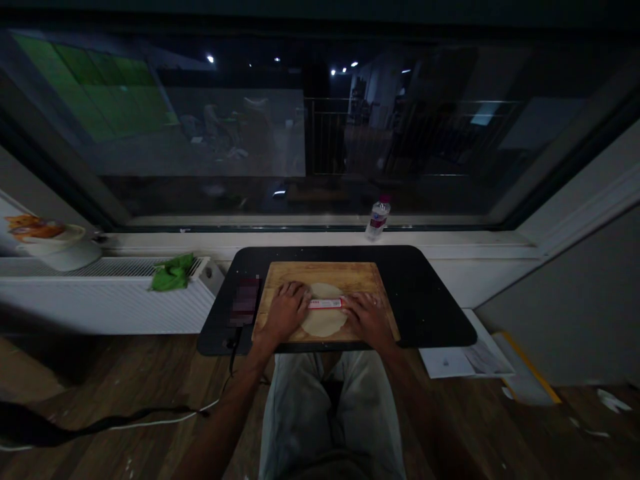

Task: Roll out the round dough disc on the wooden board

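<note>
A pale round sheet of dough (323, 325) lies flat on a wooden cutting board (327, 271). Across its upper half stretches a slim red-and-white printed bar (325, 304), which looks like a narrow box or a wrapped stick. My left hand (289, 308) is closed over the bar's left end. Its right end is under my right hand (366, 313), with the fingers curled down on it. Both ends are hidden by my fingers, and the palms face down close to the board.
The board rests on a black table (430, 300). A phone-like device (245, 301) with a cable lies left of the board. On the windowsill stands a water bottle (377, 219). A green cloth (173, 272) and a white tub (67, 250) sit on the radiator (115, 300).
</note>
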Action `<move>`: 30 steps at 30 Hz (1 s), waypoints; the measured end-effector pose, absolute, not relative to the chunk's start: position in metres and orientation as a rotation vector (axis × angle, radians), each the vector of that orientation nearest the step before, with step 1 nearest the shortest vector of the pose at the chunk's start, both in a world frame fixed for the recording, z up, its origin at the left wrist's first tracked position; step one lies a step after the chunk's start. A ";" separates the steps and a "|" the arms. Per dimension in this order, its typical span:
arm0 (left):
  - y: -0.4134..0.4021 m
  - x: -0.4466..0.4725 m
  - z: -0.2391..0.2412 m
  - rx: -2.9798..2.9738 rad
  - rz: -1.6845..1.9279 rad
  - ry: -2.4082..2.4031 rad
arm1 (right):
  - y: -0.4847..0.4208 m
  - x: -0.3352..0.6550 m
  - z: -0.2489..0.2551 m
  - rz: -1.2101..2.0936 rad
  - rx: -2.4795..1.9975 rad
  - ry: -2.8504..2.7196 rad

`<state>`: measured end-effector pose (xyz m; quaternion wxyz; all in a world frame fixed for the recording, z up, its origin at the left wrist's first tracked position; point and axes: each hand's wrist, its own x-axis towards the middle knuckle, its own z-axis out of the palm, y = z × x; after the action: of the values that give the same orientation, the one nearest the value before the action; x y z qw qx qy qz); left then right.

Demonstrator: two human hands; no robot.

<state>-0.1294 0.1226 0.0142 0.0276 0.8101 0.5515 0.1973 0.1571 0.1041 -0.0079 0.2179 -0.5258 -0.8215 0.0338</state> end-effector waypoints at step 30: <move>0.126 -0.160 0.028 2.460 0.399 1.384 | 0.117 0.159 0.009 0.154 -1.442 -2.265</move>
<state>-0.1599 0.1257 0.0280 0.1449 0.8538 0.4804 0.1387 0.1590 0.1169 0.0088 0.2241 -0.5227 -0.8207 0.0557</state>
